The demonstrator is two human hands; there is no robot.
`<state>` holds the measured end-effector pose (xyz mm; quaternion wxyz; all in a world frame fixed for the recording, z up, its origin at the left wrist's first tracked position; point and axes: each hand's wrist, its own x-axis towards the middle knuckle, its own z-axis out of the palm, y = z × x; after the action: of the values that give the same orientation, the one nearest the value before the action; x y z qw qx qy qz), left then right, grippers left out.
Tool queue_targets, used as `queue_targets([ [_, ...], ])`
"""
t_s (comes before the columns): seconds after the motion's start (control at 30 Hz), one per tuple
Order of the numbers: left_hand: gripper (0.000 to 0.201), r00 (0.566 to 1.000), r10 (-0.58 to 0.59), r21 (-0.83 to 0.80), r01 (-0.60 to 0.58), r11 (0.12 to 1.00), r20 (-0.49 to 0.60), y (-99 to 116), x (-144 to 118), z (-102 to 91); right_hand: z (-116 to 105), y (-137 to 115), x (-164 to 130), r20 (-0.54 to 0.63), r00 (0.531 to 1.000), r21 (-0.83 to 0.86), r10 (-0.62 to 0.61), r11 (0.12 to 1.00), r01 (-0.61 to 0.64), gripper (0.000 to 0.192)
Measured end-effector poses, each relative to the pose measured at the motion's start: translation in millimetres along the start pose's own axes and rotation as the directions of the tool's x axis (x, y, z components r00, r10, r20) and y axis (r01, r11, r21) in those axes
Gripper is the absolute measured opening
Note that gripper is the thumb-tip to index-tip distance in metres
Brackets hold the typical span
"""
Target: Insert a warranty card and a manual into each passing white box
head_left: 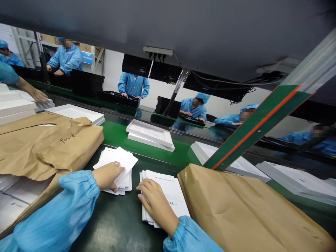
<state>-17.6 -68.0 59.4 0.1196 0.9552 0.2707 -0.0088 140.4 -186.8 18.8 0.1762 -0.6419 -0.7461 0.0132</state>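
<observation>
My left hand (107,176) grips the top white card of a small fanned stack of cards (118,164) on the dark bench. My right hand (156,204) lies flat on a stack of white manuals (172,190) printed with grey lettering, fingers curled over its left edge. Both arms wear blue sleeves. The two stacks lie side by side, a small gap between them.
Crumpled brown paper wrapping (52,143) lies to the left and a brown paper bundle (244,210) to the right. White flat boxes (149,134) ride the green conveyor (118,133) beyond. A green-and-orange rail (257,126) slants at right. Several people in blue work across the line; another person's hand (39,95) rests on boxes far left.
</observation>
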Motion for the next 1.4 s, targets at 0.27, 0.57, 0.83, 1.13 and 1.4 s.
queue_targets([
  [0.27, 0.036, 0.964, -0.195, 0.187, 0.229, 0.955, -0.182, 17.5, -3.3, -5.9, -0.2, -0.7, -0.5, -0.008, 1.000, 0.020, 0.010, 1.000, -0.010, 0.020],
  [0.57, 0.019, 0.635, -0.509, -0.606, 0.079, 0.791, -0.582, -35.5, -21.0, -52.0, -7.4, 1.1, 1.5, -0.156, 0.949, 0.628, 0.273, 0.769, -0.118, 0.027],
  [0.83, 0.018, 0.963, -0.215, -0.984, -0.140, 0.106, -0.160, 4.6, 31.1, 4.9, -18.1, -7.8, 7.6, 0.063, 0.860, 0.992, 0.506, 0.065, -0.111, 0.036],
  [1.13, 0.045, 0.955, -0.200, -0.942, -0.261, -0.210, -0.220, 11.8, 39.8, 28.5, -43.4, 11.8, 8.6, -0.029, 0.878, 0.857, 0.478, 0.465, -0.224, 0.023],
  [1.4, 0.037, 0.902, -0.414, -0.896, -0.283, -0.342, -0.126, -1.6, 53.9, 41.1, -43.7, 0.9, -38.1, 0.157, 0.897, -0.280, 0.413, 0.890, -0.360, 0.063],
])
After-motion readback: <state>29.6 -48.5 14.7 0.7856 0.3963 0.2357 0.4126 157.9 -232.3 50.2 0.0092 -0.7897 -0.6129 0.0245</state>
